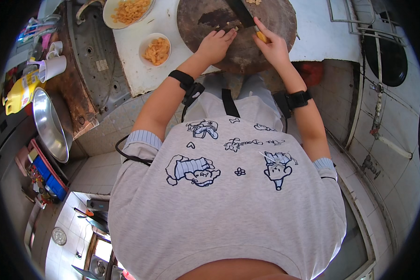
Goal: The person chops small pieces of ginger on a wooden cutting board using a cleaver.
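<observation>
My right hand (274,45) grips the yellow handle of a broad-bladed kitchen knife (240,13), index finger stretched along the base of the blade. The dark blade lies over a round wooden chopping board (266,59), and its far end runs out of the top of the picture. Left of the blade, my left hand (215,45) rests on the board with its fingers somewhat apart. A small pale food piece (236,28) is at its fingertips; whether they pinch it is unclear. Chopped pale bits (253,1) lie at the board's far edge.
A small white bowl (143,47) and a larger bowl (108,15), both with orange-yellow food pieces, stand left on the white counter (126,66). Farther left are a metal sink (94,52), a yellow jug (22,92) and a steel basin (50,122). Pipes (378,105) run down the right wall.
</observation>
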The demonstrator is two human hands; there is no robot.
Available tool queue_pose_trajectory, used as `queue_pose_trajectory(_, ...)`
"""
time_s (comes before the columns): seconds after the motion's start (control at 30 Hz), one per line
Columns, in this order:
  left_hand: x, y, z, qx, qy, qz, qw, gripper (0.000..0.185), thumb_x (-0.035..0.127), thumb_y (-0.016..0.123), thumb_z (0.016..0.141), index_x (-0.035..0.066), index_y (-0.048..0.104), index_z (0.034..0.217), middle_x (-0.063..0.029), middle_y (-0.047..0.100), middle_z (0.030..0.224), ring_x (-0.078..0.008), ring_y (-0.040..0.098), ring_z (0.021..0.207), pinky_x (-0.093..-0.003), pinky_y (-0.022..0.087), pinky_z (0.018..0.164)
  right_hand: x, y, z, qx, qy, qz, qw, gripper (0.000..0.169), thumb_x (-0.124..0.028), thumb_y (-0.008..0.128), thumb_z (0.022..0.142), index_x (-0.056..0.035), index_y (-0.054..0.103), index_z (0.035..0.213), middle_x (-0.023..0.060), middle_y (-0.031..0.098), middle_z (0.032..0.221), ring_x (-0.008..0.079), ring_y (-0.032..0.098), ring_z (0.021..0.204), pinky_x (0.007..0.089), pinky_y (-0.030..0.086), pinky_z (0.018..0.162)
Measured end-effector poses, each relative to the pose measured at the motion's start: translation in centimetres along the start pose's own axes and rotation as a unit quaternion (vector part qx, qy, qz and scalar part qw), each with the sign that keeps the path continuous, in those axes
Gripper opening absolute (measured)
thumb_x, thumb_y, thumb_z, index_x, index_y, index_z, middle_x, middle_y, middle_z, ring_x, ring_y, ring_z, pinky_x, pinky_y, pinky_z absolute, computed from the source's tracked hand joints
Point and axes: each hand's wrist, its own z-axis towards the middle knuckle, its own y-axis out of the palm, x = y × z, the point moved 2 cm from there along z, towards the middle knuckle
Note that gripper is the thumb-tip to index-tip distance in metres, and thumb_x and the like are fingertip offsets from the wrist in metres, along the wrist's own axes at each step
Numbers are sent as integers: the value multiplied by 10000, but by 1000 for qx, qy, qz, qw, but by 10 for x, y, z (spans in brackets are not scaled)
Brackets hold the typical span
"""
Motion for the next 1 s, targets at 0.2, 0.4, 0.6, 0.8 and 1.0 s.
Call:
queue_pose_trajectory(0.2,1,-2,-1,-10,0,13,1000,634,91,556,780,99,429,1401,29,366,1475,-207,480,1110,-319,402,953,-13,-8,-18,-50,33,-25,998,556,-122,690,838,-287,526,1342,179,648,863,93,481,668,253,488,703)
queue_pose_trajectory(0.4,1,0,-2,0,8,25,1000,612,98,549,781,91,452,1385,26,375,1470,-197,482,1100,-317,405,948,-9,-7,-30,-44,11,-14,999,584,-159,665,830,-350,490,1354,209,617,809,364,619,748,381,501,671)
queue_pose_trajectory(0.6,1,0,-2,26,13,30,999,599,96,551,765,78,481,1360,21,396,1456,-184,493,1052,-301,417,909,-11,-11,-38,-39,19,-3,999,576,-167,663,829,-341,494,1352,202,611,791,368,612,736,382,497,664)
queue_pose_trajectory(0.8,1,-2,0,34,17,39,999,585,103,556,764,73,498,1345,25,414,1441,-179,497,1034,-296,422,892,-14,-17,-45,-62,25,-51,996,568,-163,661,833,-340,500,1348,191,599,752,357,602,694,378,495,643)
queue_pose_trajectory(1.0,2,-2,1,27,15,36,999,572,115,554,776,79,503,1344,27,428,1427,-172,495,1045,-294,415,905,-15,-16,-47,-58,18,-39,997,561,-176,665,837,-343,501,1347,187,604,754,351,602,683,378,495,632)
